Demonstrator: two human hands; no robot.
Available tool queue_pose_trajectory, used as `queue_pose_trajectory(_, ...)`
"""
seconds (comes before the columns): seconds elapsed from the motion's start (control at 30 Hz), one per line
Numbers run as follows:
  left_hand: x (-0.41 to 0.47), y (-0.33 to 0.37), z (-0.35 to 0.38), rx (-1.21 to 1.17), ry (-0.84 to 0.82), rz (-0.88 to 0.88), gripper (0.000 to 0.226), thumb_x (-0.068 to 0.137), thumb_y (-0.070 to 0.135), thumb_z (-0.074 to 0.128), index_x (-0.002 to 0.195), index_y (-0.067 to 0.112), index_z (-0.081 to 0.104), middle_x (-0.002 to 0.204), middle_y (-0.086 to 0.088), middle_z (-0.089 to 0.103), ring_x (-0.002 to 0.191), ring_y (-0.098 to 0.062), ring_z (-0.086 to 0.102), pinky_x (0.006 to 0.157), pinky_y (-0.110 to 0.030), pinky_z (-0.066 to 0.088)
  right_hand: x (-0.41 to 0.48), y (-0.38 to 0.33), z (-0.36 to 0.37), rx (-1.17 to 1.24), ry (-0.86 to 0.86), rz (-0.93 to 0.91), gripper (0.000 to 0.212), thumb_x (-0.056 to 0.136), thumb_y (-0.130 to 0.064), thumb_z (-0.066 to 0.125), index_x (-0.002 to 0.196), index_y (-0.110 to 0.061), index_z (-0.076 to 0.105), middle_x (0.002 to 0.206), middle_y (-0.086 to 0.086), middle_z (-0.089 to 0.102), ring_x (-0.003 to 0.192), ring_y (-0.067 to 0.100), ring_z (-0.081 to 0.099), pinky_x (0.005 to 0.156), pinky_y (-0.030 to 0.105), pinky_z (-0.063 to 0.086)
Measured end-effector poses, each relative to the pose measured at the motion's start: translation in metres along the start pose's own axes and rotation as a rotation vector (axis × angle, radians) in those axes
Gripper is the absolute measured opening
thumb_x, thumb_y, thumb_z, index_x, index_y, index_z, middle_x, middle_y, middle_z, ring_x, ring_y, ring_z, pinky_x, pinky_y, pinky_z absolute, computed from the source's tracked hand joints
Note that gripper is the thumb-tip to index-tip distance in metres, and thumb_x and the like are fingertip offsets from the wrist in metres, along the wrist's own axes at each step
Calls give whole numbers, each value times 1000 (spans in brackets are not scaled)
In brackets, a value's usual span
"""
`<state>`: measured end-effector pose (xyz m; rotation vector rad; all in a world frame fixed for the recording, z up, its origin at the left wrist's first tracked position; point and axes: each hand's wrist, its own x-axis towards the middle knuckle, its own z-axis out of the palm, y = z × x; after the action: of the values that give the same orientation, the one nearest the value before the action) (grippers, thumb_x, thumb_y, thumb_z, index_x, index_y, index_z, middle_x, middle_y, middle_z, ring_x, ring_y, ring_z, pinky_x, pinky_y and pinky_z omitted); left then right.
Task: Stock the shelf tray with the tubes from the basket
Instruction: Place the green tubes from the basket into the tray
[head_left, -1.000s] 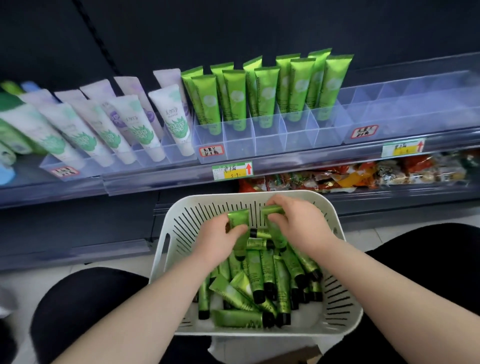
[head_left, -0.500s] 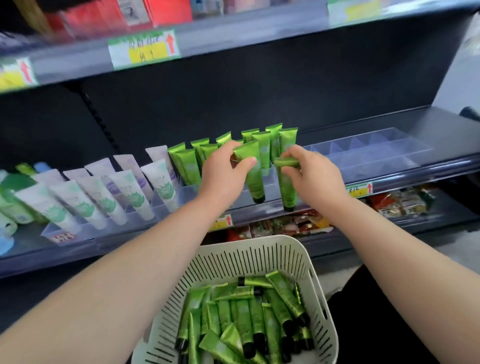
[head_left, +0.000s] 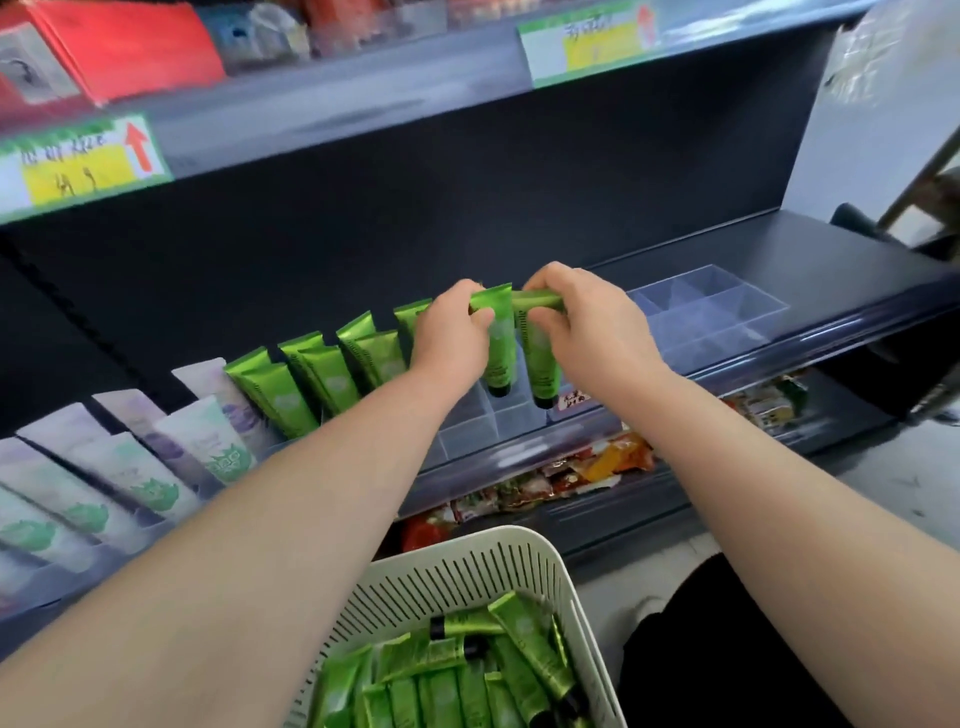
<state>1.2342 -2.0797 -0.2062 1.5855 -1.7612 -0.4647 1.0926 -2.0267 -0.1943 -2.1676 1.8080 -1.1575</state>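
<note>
My left hand (head_left: 451, 332) pinches the crimped top of a green tube (head_left: 500, 353), cap down, over the clear divided shelf tray (head_left: 727, 317). My right hand (head_left: 587, 322) grips a second green tube (head_left: 540, 369) beside it, also cap down. Both black caps hang just above the tray's front compartments. Several green tubes (head_left: 322, 379) stand in the tray to the left. The white slotted basket (head_left: 467, 577) sits low in view with several green tubes (head_left: 457, 680) lying in it.
White and lilac tubes (head_left: 156, 467) fill the tray at far left. Unfilled clear compartments lie to the right of my hands. A shelf above carries price labels (head_left: 78, 166) and red boxes (head_left: 119, 47). Snack packets (head_left: 571, 473) sit on the shelf below.
Both hands lifted a tube each out of the basket up to the shelf, then shifted right along the tray. The view tilted upward.
</note>
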Motion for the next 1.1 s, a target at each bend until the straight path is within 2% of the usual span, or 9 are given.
queue_pose_trajectory(0.13, 3, -12, 11, 29, -55, -74, 30, 98, 10, 51, 126, 20, 58, 102, -3, 61, 88, -22, 61, 73, -27, 45, 8, 2, 1, 27, -13, -5, 14, 94, -19, 52, 107, -21, 57, 100, 1, 62, 95, 25, 54, 78, 40, 46)
queue_pose_trajectory(0.27, -2, -19, 7, 71, 5, -45, 26, 97, 10, 53, 121, 17, 62, 103, 0, 60, 87, -16, 52, 72, -22, 36, 13, 1, 7, 27, -17, -15, 14, 94, -19, 52, 107, -21, 56, 102, -1, 61, 96, 23, 54, 81, 40, 45)
queue_pose_trajectory(0.4, -8, -17, -6, 56, 71, -10, 24, 95, 8, 54, 117, 14, 61, 111, -1, 64, 101, -18, 59, 85, -29, 47, 18, -3, 14, -10, -15, -31, 16, 94, -20, 51, 109, -21, 56, 102, -1, 61, 95, 23, 55, 79, 39, 45)
queue_pose_trajectory(0.5, -14, -15, -13, 47, 109, 15, 24, 96, 10, 53, 119, 14, 58, 117, -1, 62, 108, -20, 58, 93, -36, 48, 22, -6, 19, -24, -23, -25, 16, 94, -20, 51, 110, -20, 56, 103, 0, 61, 94, 24, 56, 79, 39, 45)
queue_pose_trajectory(0.6, -19, -19, -17, 17, 113, 36, 24, 95, 9, 52, 117, 14, 58, 116, 0, 62, 107, -20, 59, 94, -38, 49, 20, -3, 29, -51, -67, 4, 20, 96, -21, 50, 115, -20, 55, 106, 2, 61, 96, 26, 56, 78, 38, 44)
queue_pose_trajectory(0.77, -29, -29, -22, 24, 84, 36, 23, 96, 9, 51, 117, 14, 59, 117, 0, 61, 106, -18, 59, 93, -33, 48, 9, 4, 49, -127, -180, 18, 27, 97, -21, 46, 124, -19, 54, 114, 6, 58, 102, 31, 57, 75, 37, 43)
queue_pose_trajectory(0.9, -36, -37, -28, 48, 74, 27, 24, 95, 9, 51, 116, 17, 60, 115, 2, 62, 104, -16, 60, 91, -31, 49, 10, 2, 53, -143, -157, 3, 28, 97, -18, 46, 124, -18, 54, 117, 8, 58, 108, 32, 53, 82, 41, 44)
queue_pose_trajectory(1.1, -50, -43, -37, 119, 72, 67, 23, 92, 11, 58, 113, 19, 64, 113, 3, 66, 105, -16, 60, 92, -34, 50, -3, -14, 52, -237, -16, -82, 31, 95, -15, 50, 125, -19, 54, 125, 7, 52, 117, 31, 42, 85, 42, 36)
